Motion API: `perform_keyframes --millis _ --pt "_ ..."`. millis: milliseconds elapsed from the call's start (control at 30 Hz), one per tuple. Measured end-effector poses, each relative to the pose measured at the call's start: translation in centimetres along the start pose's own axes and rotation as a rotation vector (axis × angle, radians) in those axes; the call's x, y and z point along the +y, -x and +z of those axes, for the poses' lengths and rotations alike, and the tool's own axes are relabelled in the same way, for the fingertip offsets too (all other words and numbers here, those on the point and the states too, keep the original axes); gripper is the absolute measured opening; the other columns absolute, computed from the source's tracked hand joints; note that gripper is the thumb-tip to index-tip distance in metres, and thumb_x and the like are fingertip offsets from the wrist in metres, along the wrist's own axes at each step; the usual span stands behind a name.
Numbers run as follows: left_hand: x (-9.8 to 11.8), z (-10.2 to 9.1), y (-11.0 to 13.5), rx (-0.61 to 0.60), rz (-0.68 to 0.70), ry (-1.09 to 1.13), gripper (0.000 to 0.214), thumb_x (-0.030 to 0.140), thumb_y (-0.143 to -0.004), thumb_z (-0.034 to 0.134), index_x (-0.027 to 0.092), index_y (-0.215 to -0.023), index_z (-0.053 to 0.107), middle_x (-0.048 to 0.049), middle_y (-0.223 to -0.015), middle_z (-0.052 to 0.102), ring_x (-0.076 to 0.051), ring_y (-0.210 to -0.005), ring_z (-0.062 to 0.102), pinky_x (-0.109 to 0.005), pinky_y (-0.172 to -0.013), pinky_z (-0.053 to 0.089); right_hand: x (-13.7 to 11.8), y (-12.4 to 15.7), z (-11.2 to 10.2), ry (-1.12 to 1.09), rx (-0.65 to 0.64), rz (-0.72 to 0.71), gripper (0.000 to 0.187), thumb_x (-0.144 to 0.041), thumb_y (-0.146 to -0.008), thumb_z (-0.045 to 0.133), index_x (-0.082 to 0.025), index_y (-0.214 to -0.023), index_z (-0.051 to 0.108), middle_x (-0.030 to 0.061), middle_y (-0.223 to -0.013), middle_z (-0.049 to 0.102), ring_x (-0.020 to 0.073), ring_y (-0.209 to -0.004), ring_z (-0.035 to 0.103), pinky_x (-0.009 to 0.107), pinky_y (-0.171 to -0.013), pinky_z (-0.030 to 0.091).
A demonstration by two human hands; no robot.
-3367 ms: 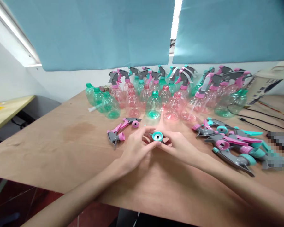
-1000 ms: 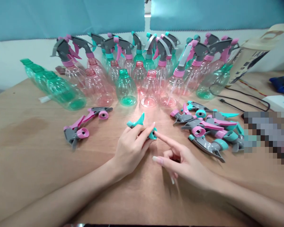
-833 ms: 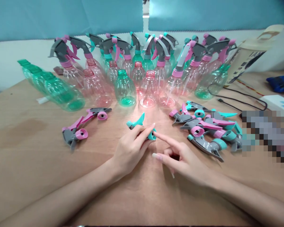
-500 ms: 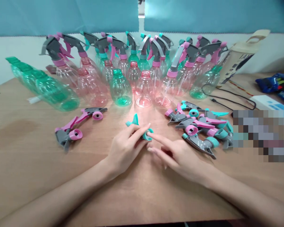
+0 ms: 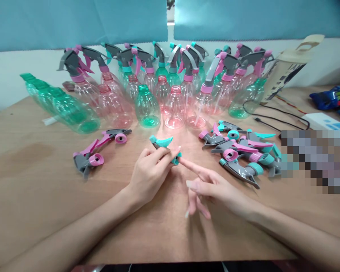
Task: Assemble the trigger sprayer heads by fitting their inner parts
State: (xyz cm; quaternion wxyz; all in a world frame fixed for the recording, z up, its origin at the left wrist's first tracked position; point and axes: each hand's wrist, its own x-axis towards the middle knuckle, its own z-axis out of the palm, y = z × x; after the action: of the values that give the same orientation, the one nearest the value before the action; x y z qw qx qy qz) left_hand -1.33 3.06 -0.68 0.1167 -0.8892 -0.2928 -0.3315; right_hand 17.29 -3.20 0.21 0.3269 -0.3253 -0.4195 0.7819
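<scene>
A grey and turquoise spray trigger head (image 5: 162, 142) is held in my left hand (image 5: 150, 174), its turquoise collar turned to the right. The index fingertip of my right hand (image 5: 215, 187) touches the edge of that collar. The other right fingers are spread and hold nothing. Left of my hands lie two grey and pink trigger heads (image 5: 95, 159). To the right is a pile of loose pink and turquoise trigger heads (image 5: 238, 147). Ahead stands an open green bottle (image 5: 147, 107) beside an open pink bottle (image 5: 175, 107).
Several bottles with trigger heads fitted (image 5: 188, 71) fill the back of the table (image 5: 45, 204). Green bottles (image 5: 73, 109) stand at the left. A cream tumbler (image 5: 286, 68), a black cable (image 5: 280, 121), a white box (image 5: 323, 121) and a blue packet (image 5: 328, 100) are at the right.
My right hand has drawn back a little from the collar, its thumb and lower fingers opening out. The trigger head in my left hand has turned, so its turquoise lever now points right.
</scene>
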Motion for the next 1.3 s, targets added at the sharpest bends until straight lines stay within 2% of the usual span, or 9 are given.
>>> perform_keyframes --millis 167,300,533,733,833,967,1033,1167,1300 --pt "-0.1 0.3 0.0 0.028 -0.045 0.029 0.021 0.016 -0.094 0.047 0.014 -0.111 0.06 -0.0045 -0.089 0.066 -0.014 -0.079 0.06 -0.026 -0.068 0.042 0.6 -0.5 -0.3 -0.123 0.04 0.007 0.074 -0.039 -0.089 0.056 -0.028 -0.149 0.013 -0.0021 -0.07 0.066 0.0065 -0.048 0.056 0.017 -0.047 0.043" --pt "-0.2 0.5 0.3 0.01 -0.073 0.109 0.022 0.019 -0.093 0.049 0.014 -0.113 0.059 -0.0056 -0.093 0.064 -0.015 -0.083 0.059 -0.026 -0.07 0.045 0.7 -0.7 -0.4 -0.036 0.063 0.053 0.072 -0.04 -0.091 0.053 -0.031 -0.149 0.012 -0.0048 -0.063 0.062 0.0066 -0.047 0.055 0.017 -0.045 0.042" --pt "-0.4 0.6 0.4 -0.03 -0.091 0.174 0.025 0.021 -0.093 0.05 0.014 -0.116 0.056 -0.0057 -0.095 0.063 -0.016 -0.087 0.059 -0.028 -0.073 0.047 -0.2 -0.5 -0.5 0.373 0.173 -0.047 0.057 -0.032 -0.092 0.051 -0.027 -0.143 0.028 -0.0104 -0.05 0.047 0.0078 -0.044 0.049 0.02 -0.046 0.04" --pt "-0.2 0.6 0.4 -0.024 -0.07 0.185 0.025 0.023 -0.095 0.047 0.015 -0.117 0.055 -0.0051 -0.094 0.062 -0.015 -0.086 0.059 -0.027 -0.073 0.047 0.3 -0.5 -0.6 0.961 0.287 -0.263 0.05 -0.029 -0.09 0.053 -0.022 -0.137 0.036 -0.0066 -0.06 0.053 0.0103 -0.053 0.05 0.023 -0.054 0.039" --pt "0.0 0.5 0.3 -0.023 -0.072 0.188 0.026 0.023 -0.093 0.051 0.016 -0.118 0.055 -0.0047 -0.094 0.063 -0.014 -0.085 0.059 -0.026 -0.072 0.047 0.9 -0.5 -0.9 1.087 0.369 -0.359 0.041 -0.028 -0.091 0.052 -0.02 -0.13 0.043 -0.0055 -0.061 0.052 0.0104 -0.052 0.048 0.024 -0.053 0.037" --pt "0.4 0.3 0.2 -0.012 -0.083 0.196 0.028 0.022 -0.091 0.054 0.016 -0.118 0.055 -0.0039 -0.092 0.065 -0.014 -0.081 0.06 -0.026 -0.071 0.046 1.0 -0.7 -1.5 1.005 0.497 -0.441 0.02 -0.03 -0.092 0.05 -0.02 -0.109 0.053 -0.0062 -0.058 0.047 0.0096 -0.049 0.046 0.023 -0.049 0.036" --pt "0.4 0.2 0.2 -0.007 -0.095 0.213 0.026 0.021 -0.091 0.056 0.016 -0.116 0.055 -0.002 -0.088 0.067 -0.013 -0.076 0.061 -0.027 -0.071 0.045 0.8 -0.9 -1.7 0.929 0.539 -0.466 0.017 -0.032 -0.091 0.051 -0.021 -0.105 0.052 -0.0054 -0.061 0.048 0.0099 -0.052 0.048 0.022 -0.048 0.038" --pt "0.3 0.2 0.2 -0.018 -0.063 0.268 0.021 0.019 -0.09 0.057 0.017 -0.111 0.056 -0.0017 -0.092 0.071 -0.013 -0.082 0.066 -0.027 -0.073 0.042 0.5 -1.2 -2.2 0.82 0.513 -0.501 0.029 -0.033 -0.086 0.058 -0.022 -0.111 0.046 -0.0032 -0.072 0.053 0.0111 -0.06 0.054 0.022 -0.05 0.045" --pt "0.2 0.3 0.3 -0.003 0.013 0.295 0.018 0.018 -0.091 0.055 0.017 -0.109 0.057 -0.0045 -0.101 0.072 -0.014 -0.089 0.067 -0.027 -0.073 0.042 0.2 -1.4 -2.2 0.802 0.453 -0.475 0.038 -0.029 -0.083 0.061 -0.023 -0.115 0.043 -0.0003 -0.087 0.056 0.0111 -0.065 0.059 0.024 -0.055 0.051"
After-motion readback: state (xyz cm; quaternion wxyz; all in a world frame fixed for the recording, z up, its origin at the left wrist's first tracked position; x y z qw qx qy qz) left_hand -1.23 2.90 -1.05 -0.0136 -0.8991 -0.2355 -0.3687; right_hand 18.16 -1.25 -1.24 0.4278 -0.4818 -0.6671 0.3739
